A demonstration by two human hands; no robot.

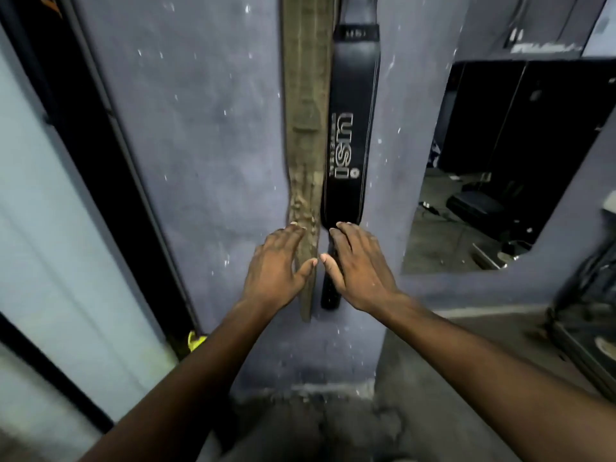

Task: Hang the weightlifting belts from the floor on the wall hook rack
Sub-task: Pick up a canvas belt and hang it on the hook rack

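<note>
Two weightlifting belts hang side by side down a blue-grey wall pillar. The worn tan belt [305, 105] is on the left, the black belt [351, 128] with white lettering on the right. Their upper ends run out of the top of the frame, so the hook rack is not in view. My left hand [278, 268] lies flat against the tan belt's lower part, fingers spread. My right hand [358, 266] lies flat on the black belt's narrow lower strap, fingers spread too. Neither hand grips anything.
A black-framed glass door [50, 211] stands to the left of the pillar. A wall mirror [500, 161] on the right reflects dark gym gear and floor. Something yellow [195, 341] lies at the pillar's foot. Dark equipment [586, 315] sits at the far right.
</note>
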